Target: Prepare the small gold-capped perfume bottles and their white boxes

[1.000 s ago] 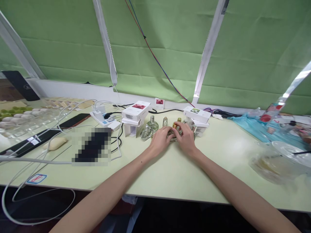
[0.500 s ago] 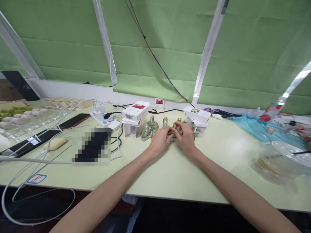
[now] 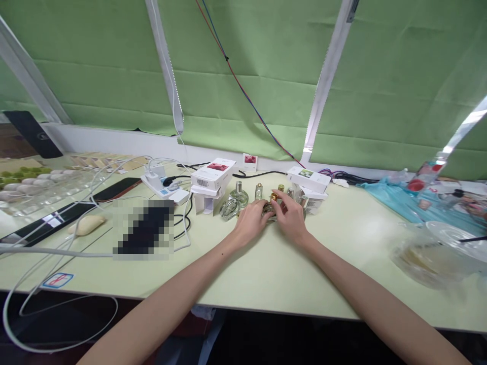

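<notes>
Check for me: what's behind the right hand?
Behind the right hand, gold and silver bottle caps show; farther back, a white box with a green picture lies on another box. The lower parts of those bottles are covered and cannot be seen.

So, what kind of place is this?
It looks like a workroom or an office, though I can't be sure. There's a long pale table with a power strip and a cluster of glass bottles on it.
</notes>
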The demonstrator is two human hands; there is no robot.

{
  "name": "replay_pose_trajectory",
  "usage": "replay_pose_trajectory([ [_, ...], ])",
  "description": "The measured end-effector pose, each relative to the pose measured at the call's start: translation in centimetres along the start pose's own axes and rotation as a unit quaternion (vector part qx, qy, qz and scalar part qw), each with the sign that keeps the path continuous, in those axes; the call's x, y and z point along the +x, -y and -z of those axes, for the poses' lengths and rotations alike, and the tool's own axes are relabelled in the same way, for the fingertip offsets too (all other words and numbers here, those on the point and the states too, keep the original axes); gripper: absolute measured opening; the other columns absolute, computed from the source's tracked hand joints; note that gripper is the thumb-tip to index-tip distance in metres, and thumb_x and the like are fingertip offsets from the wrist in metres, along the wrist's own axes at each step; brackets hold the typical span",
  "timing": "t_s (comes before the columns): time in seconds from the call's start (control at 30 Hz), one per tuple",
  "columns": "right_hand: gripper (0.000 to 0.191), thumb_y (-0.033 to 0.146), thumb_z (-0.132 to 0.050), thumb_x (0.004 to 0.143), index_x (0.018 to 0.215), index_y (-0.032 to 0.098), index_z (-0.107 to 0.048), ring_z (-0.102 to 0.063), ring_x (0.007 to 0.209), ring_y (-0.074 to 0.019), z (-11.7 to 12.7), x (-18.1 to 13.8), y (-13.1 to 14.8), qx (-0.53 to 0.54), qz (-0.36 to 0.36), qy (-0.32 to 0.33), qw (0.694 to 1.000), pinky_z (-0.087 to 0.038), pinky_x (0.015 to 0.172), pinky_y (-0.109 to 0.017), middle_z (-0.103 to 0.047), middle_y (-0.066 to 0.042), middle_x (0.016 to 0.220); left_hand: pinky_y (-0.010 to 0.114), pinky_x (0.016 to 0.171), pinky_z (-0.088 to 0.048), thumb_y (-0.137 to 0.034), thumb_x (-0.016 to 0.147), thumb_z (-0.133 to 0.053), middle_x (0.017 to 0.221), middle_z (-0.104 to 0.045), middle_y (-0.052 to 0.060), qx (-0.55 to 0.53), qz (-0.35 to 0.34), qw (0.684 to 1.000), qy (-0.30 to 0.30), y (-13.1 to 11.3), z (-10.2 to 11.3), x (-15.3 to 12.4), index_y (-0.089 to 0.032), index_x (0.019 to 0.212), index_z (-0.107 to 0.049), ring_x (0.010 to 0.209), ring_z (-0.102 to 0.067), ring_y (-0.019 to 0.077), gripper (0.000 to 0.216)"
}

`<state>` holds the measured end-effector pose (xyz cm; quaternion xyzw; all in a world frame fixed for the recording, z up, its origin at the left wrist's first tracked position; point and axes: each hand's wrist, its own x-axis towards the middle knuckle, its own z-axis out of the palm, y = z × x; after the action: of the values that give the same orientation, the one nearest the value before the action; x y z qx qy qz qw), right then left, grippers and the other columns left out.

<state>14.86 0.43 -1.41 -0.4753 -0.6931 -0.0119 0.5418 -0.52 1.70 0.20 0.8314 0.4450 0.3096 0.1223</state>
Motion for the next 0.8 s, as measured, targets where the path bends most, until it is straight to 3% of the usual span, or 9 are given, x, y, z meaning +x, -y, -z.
replay_pose_trajectory([
  [0.27, 0.031, 0.035, -0.049, 0.098, 0.121, 0.019, -0.064, -0.066, 0.084, -0.0216, -0.07, 0.05, -0.21, 0.0, -0.002, 0.011, 1.0, -0.054, 0.08, -0.038, -0.072, -0.011, 0.112, 0.037, 0.092, -0.051, -0.025, 0.092, -0.058, 0.116, -0.071, 0.012, -0.002, 0.003, 1.0, 0.004, -0.17, 0.18, 0.03, -0.019, 0.12, -0.064, 0.107, -0.067, 0.0255, 0.029],
  [0.8, 0.028, 0.037, -0.052, 0.098, 0.116, 0.019, -0.062, -0.058, 0.07, -0.0178, -0.15, 0.16, -0.21, -0.007, -0.006, 0.006, 1.0, -0.05, 0.073, -0.034, -0.069, -0.009, 0.103, 0.035, 0.084, -0.051, -0.028, 0.094, -0.056, 0.116, -0.07, 0.012, 0.011, -0.003, 1.0, 0.001, -0.21, 0.13, -0.01, -0.017, 0.117, -0.065, 0.102, -0.067, 0.0264, 0.027],
])
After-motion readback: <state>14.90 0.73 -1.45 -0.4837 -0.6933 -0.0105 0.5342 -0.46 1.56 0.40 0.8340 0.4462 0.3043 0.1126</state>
